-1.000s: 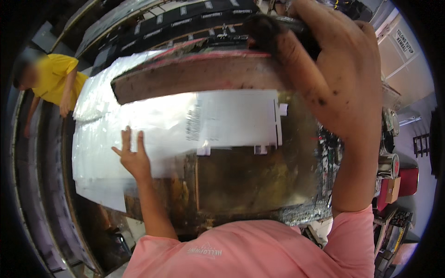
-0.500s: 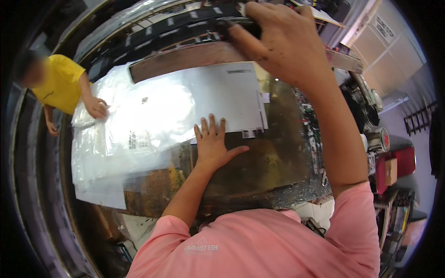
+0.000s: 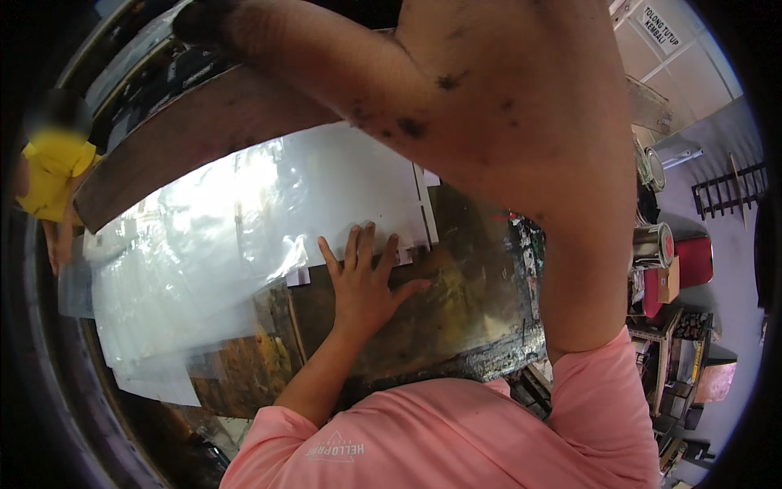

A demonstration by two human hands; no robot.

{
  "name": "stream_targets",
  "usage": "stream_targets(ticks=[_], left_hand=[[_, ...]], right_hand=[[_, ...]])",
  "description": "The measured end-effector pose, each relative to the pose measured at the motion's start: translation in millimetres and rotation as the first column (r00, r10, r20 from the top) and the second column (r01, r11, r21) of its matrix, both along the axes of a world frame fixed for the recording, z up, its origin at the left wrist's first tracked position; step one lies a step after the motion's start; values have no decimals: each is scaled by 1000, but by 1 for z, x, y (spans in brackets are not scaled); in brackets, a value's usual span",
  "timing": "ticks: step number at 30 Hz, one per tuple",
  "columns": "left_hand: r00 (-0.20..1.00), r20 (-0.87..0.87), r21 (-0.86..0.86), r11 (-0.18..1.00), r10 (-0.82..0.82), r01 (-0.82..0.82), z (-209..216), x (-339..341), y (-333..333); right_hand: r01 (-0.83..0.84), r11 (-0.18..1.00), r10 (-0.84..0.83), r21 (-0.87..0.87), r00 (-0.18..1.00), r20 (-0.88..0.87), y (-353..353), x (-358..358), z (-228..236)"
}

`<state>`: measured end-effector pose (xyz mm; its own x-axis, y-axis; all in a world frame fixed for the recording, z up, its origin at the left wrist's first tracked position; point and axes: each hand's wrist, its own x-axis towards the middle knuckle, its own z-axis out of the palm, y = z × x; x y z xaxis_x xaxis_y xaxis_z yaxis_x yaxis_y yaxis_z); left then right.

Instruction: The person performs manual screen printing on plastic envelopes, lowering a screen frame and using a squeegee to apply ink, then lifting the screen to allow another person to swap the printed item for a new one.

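Observation:
My right hand (image 3: 489,106), spotted with dark ink, is raised very close to me at the top. Its thumb lies across a long brown wooden frame (image 3: 204,122), which tilts up over the table; the other fingers are cut off by the picture's edge. Below, glossy clear plastic sheets (image 3: 195,253) are spread out with a white sheet (image 3: 358,175) at their right end. My left hand (image 3: 362,281) rests flat with fingers spread, its fingertips on the near edge of the white sheet. Small pale tabs (image 3: 299,276) stick out by that edge.
The dark, stained table (image 3: 456,301) carries the sheets. A person in a yellow shirt (image 3: 57,175) stands at the far left. On the right are paint cans (image 3: 652,246), a red chair (image 3: 695,261), a cardboard box (image 3: 668,281) and crowded shelves (image 3: 688,359).
My right hand has come up much closer to me, and the wooden frame has risen with it. The person in yellow has taken a hand off the plastic. My left hand stays nearly in place.

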<state>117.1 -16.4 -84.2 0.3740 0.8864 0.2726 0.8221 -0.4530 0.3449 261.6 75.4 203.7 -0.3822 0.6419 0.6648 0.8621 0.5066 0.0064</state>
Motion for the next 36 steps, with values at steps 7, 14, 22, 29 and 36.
stream_targets(ticks=[7,14,22,29,36], left_hand=[[956,279,135,981,96,-137,29,-26,3],[392,830,-400,913,397,-78,82,-109,-35],[887,77,-21,891,454,-454,-5,-127,-59],[898,22,6,898,440,-440,1,-132,-66],[894,206,-14,915,398,-404,-5,-137,-66]], right_hand=[[26,999,-27,42,999,32,-11,-4,6],[-40,924,123,-380,973,196,-58,21,-121],[80,892,75,-446,945,320,-82,14,-235],[57,960,16,-276,966,256,51,8,-243],[45,971,29,-235,953,303,197,29,-257]])
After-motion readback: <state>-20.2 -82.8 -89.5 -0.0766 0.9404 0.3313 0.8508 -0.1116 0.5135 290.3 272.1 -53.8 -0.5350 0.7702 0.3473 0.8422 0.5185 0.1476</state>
